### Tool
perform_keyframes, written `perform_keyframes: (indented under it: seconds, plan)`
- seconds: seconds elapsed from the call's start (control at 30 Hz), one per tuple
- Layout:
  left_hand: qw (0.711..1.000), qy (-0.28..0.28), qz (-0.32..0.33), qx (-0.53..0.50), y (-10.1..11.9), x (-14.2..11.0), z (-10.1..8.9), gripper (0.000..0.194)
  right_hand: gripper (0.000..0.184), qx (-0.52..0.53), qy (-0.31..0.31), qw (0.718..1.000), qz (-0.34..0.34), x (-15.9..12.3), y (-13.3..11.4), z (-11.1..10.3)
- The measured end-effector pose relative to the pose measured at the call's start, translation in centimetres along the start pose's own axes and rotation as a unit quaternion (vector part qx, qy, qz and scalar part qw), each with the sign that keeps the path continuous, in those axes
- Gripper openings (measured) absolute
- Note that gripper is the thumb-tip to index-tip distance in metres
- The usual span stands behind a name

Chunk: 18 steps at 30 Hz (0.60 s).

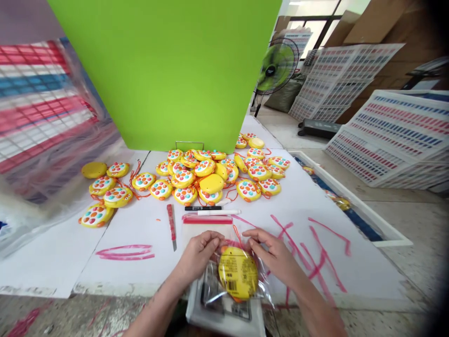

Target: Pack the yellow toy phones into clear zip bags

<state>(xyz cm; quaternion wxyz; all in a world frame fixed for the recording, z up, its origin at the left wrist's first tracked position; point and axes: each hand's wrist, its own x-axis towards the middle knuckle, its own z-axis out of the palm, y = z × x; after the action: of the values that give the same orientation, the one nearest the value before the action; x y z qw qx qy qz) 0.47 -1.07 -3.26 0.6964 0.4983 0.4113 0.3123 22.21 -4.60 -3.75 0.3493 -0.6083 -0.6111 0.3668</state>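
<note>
A clear plastic bag (212,296) with printed black text hangs between my hands. Inside it lies a yellow toy (242,274), its plain back facing up and an orange cord near the bag's mouth. My left hand (203,248) pinches the bag's upper left edge, and my right hand (269,245) pinches the upper right. Under the bag is a stack of flat clear bags (224,323) at the table's front edge. Beyond my hands, many matching yellow toys (184,179) with coloured dots lie in a loose pile.
A red-handled utility knife (171,227) lies left of my hands. A black marker (201,208) and a white pen (219,213) lie ahead. Behind the pile stands a large green panel (164,75). White crates (396,135) and a fan (277,68) are at right.
</note>
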Motion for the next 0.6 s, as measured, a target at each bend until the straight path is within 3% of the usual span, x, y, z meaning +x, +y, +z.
perform_keyframes:
  seconds: [0.2,0.6]
  plan:
    - [0.993,-0.036,-0.02,-0.109,0.6,-0.1,-0.2,0.048,0.032,0.081,0.021,0.996,0.021,-0.5,1.9,-1.1]
    - [0.994,-0.022,-0.002,-0.111,0.5,-0.2,-0.5,0.042,0.026,0.071,0.012,0.997,-0.03,-0.6,1.9,-1.9]
